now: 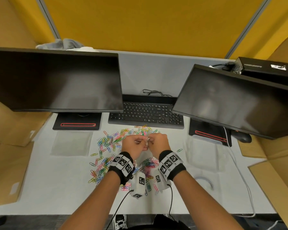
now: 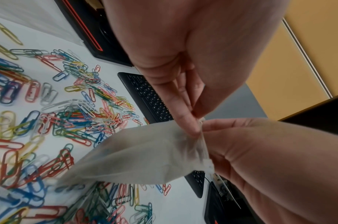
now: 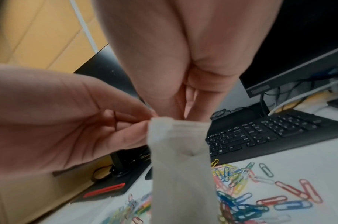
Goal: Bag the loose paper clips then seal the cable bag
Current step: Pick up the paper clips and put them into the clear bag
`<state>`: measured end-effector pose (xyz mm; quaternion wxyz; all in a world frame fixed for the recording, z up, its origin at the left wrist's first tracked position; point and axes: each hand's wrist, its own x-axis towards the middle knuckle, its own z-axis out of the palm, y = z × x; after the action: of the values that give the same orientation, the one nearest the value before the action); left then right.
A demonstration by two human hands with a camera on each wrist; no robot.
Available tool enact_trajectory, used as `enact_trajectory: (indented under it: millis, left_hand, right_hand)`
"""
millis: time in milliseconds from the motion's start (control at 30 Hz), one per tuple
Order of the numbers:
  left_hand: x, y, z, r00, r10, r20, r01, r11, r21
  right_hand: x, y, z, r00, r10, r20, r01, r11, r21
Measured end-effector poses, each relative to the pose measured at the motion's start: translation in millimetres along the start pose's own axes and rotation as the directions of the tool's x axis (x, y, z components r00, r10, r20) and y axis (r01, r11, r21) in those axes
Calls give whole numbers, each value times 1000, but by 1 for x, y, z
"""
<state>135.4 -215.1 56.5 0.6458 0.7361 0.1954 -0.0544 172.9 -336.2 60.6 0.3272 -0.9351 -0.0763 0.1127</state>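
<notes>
From the head view the small frosted clear plastic bag is almost hidden between the two hands. The left hand and right hand both pinch its top edge above the white worktop; whether its mouth is parted cannot be told. Loose coloured paper clips lie scattered beneath. The black monitor bezel's lettering is blurred, perhaps "ThinkVision".
</notes>
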Motion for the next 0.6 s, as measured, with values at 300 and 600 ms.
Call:
enact_trajectory:
  millis: [300,600]
  left_hand:
    - [2,-7,-10,999,-34,-13,34,998,-45]
    - [2,-5,-34,998,-43,-48,41,998,-43]
  right_hand:
    - [-9,3,-17,977,-122,174,92,981,174]
    - [-27,107,-15,939,287,190,-260,953,-155]
